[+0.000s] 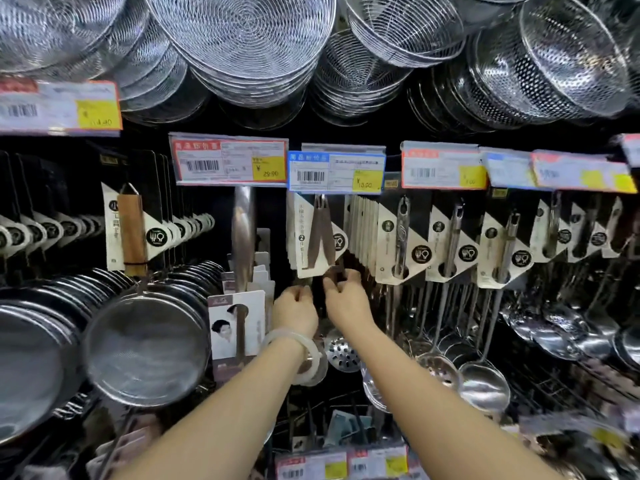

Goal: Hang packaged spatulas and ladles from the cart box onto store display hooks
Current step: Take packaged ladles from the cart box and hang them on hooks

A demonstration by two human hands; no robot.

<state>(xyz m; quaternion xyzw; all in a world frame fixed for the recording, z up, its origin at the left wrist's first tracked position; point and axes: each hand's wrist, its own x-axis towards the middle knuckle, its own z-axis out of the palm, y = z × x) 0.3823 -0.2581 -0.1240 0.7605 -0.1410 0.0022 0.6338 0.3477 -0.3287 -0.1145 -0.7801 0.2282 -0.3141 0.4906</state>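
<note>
A packaged utensil point(317, 237) with a white and black card and two dark brown handles hangs on the hook under the blue price tag point(336, 171). My left hand point(294, 308), a pale bangle on its wrist, grips the dark lower part of that pack from the left. My right hand point(344, 294) pinches the brown handle ends at the card's lower edge. Behind this pack a row of identical carded packs point(362, 233) fills the same hook. The perforated head point(343, 355) of a skimmer shows below my wrists.
Carded steel ladles and skimmers point(450, 244) hang to the right, their bowls point(485, 382) low down. Mesh sieves point(145, 344) and wooden-handled packs point(133, 233) hang left. Wire strainers point(242, 46) crowd overhead. Price tags point(230, 161) jut out along the hook row.
</note>
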